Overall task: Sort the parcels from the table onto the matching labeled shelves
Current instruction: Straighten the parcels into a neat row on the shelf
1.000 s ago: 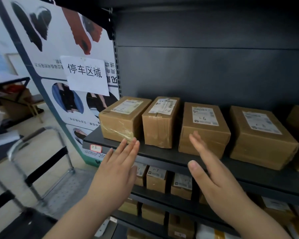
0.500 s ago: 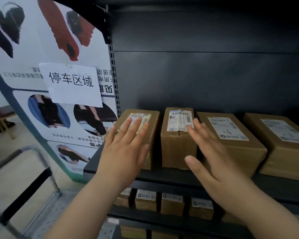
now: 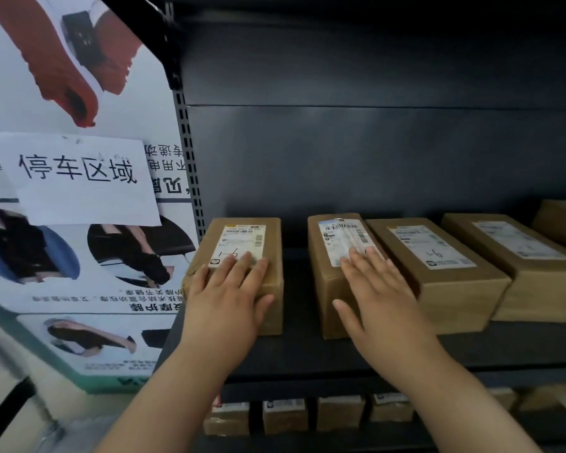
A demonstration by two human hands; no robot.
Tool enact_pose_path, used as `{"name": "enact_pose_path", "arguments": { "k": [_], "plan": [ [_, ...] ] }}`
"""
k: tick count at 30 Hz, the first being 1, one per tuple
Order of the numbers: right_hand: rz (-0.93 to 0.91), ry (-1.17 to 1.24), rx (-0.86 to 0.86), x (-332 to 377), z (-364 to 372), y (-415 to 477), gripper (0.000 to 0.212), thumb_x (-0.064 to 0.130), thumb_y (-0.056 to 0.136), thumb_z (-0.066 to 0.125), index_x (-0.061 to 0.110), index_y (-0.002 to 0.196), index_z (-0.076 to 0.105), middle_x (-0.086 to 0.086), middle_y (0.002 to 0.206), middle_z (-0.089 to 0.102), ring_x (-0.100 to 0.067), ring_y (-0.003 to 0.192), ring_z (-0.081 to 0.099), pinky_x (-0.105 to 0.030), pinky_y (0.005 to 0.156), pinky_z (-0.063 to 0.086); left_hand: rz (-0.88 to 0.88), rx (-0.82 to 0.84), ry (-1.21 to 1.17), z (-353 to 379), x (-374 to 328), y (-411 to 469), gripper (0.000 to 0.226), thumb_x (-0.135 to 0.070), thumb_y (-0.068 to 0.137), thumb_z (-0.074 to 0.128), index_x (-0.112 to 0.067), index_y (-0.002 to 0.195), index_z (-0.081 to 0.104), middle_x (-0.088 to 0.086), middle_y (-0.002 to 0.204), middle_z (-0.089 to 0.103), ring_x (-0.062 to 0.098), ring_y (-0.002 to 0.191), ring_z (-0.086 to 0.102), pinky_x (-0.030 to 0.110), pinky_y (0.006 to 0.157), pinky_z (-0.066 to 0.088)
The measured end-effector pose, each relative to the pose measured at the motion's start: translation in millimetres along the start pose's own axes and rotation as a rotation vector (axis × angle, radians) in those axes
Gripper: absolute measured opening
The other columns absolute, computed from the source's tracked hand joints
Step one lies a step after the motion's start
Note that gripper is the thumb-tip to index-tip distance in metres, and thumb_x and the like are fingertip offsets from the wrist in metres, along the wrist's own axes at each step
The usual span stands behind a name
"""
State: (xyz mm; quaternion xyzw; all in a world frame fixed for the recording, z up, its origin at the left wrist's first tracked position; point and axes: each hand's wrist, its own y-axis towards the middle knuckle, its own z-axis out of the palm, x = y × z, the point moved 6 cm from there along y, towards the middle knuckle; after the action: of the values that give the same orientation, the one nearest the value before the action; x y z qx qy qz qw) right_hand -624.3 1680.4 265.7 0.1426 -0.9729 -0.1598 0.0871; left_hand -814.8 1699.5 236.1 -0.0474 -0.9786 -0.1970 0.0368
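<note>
Hands on dark metal shelf [image 3: 301, 351]: left hand [image 3: 223, 299] lay flat, fingers straight, on the brown cardboard parcel marked 9-1 [image 3: 273, 243] at the shelf's left end, right hand [image 3: 379, 299] likewise on the narrower brown parcel [image 3: 332, 286] beside it; even, level pushing would probably square both best.

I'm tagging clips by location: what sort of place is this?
Probably a parcel sorting or pickup room: taped cardboard parcels with shipping labels hand-marked 9-1 line dark metal shelving, with more parcels one level down.
</note>
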Motion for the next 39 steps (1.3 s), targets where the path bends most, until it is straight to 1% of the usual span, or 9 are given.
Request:
{"name": "enact_pose_path", "arguments": {
  "k": [6, 12, 16, 19, 24, 29, 34, 36, 39],
  "plan": [
    [-0.012, -0.022, -0.056, 14.3, 8.5, 12.0, 0.061, 0.035, 0.099, 0.038, 0.024, 0.151, 0.009, 0.005, 0.160, 0.004, -0.010, 0.146, -0.003, -0.027, 0.112, -0.013, 0.010, -0.097, -0.048, 1.2, -1.5, -1.5, 0.051, -0.045, 0.084, 0.055, -0.021, 0.130, 0.057, 0.007, 0.130, 0.060, 0.030, 0.118, 0.057, 0.054, 0.098, 0.040],
    [-0.008, 0.026, -0.163, 19.4, 18.2, 22.9, 0.060, 0.023, 0.093, 0.053, 0.018, 0.147, 0.029, -0.001, 0.156, 0.025, -0.015, 0.145, 0.014, -0.029, 0.114, -0.006, 0.010, -0.055, -0.065, 2.3, -1.8, 1.4, 0.051, -0.045, 0.085, 0.053, -0.020, 0.129, 0.057, 0.007, 0.129, 0.060, 0.031, 0.118, 0.056, 0.055, 0.097, 0.040],
    [0.017, 0.004, -0.223, 17.9, 23.6, 21.5, 0.060, 0.019, 0.085, 0.064, 0.013, 0.140, 0.043, -0.006, 0.148, 0.040, -0.021, 0.140, 0.030, -0.035, 0.114, 0.005, -0.006, -0.038, -0.059, 1.7, -3.6, 3.1, 0.054, -0.049, 0.092, 0.038, -0.025, 0.141, 0.044, 0.004, 0.143, 0.047, 0.027, 0.132, 0.043, 0.051, 0.107, 0.028],
    [0.005, 0.014, -0.220, 16.8, 21.6, 18.3, 0.060, 0.020, 0.088, 0.060, 0.014, 0.144, 0.037, -0.004, 0.152, 0.034, -0.018, 0.143, 0.023, -0.032, 0.115, 0.000, -0.018, -0.051, -0.057, 2.2, -5.6, 4.9, 0.057, -0.050, 0.096, 0.027, -0.029, 0.148, 0.026, 0.000, 0.154, 0.031, 0.024, 0.142, 0.027, 0.048, 0.112, 0.015],
    [-0.002, 0.085, -0.159, 6.3, 18.2, 19.1, 0.061, 0.023, 0.094, 0.051, 0.022, 0.148, 0.025, 0.004, 0.157, 0.018, -0.009, 0.145, 0.007, -0.028, 0.118, -0.006, -0.046, -0.025, -0.050, 1.4, -7.3, 5.3, 0.054, -0.047, 0.091, 0.041, -0.023, 0.139, 0.046, 0.007, 0.141, 0.050, 0.030, 0.131, 0.044, 0.056, 0.107, 0.027],
    [0.016, 0.155, -0.175, -13.3, 1.4, 12.6, 0.063, 0.026, 0.097, 0.046, 0.025, 0.150, 0.013, 0.011, 0.158, 0.003, 0.001, 0.138, -0.014, -0.021, 0.112, -0.011, -0.035, -0.067, -0.072, -14.3, -16.9, 6.7, 0.056, -0.050, 0.093, 0.037, -0.026, 0.144, 0.038, 0.005, 0.148, 0.042, 0.026, 0.139, 0.033, 0.059, 0.112, 0.012],
    [0.173, 0.089, -0.254, -71.1, -25.9, -11.2, 0.059, 0.028, 0.097, 0.043, 0.021, 0.149, 0.018, 0.005, 0.158, 0.007, -0.001, 0.138, -0.010, -0.022, 0.111, -0.010, 0.096, -0.221, -0.229, -44.3, -67.4, 16.2, 0.055, -0.045, 0.092, 0.027, -0.020, 0.136, 0.049, 0.001, 0.138, 0.053, 0.019, 0.134, 0.042, 0.049, 0.112, 0.024],
    [0.216, 0.043, -0.218, -93.1, -28.8, -17.0, 0.059, 0.034, 0.096, 0.044, 0.021, 0.149, 0.020, 0.003, 0.158, 0.010, -0.006, 0.142, -0.007, -0.025, 0.112, -0.010, 0.167, -0.197, -0.276, -52.5, -94.7, 20.3, 0.058, -0.045, 0.094, 0.020, -0.021, 0.141, 0.042, -0.001, 0.143, 0.048, 0.016, 0.138, 0.035, 0.044, 0.115, 0.018],
    [0.242, -0.013, -0.083, -115.0, -20.2, -19.1, 0.060, 0.044, 0.097, 0.037, 0.026, 0.149, 0.015, 0.007, 0.158, 0.008, -0.010, 0.145, -0.006, -0.029, 0.111, -0.011, 0.237, -0.108, -0.284, -48.5, -130.4, 30.7, 0.060, -0.047, 0.095, 0.008, -0.027, 0.151, 0.013, -0.003, 0.158, 0.017, 0.013, 0.146, 0.007, 0.040, 0.119, -0.001]
  ]
}}
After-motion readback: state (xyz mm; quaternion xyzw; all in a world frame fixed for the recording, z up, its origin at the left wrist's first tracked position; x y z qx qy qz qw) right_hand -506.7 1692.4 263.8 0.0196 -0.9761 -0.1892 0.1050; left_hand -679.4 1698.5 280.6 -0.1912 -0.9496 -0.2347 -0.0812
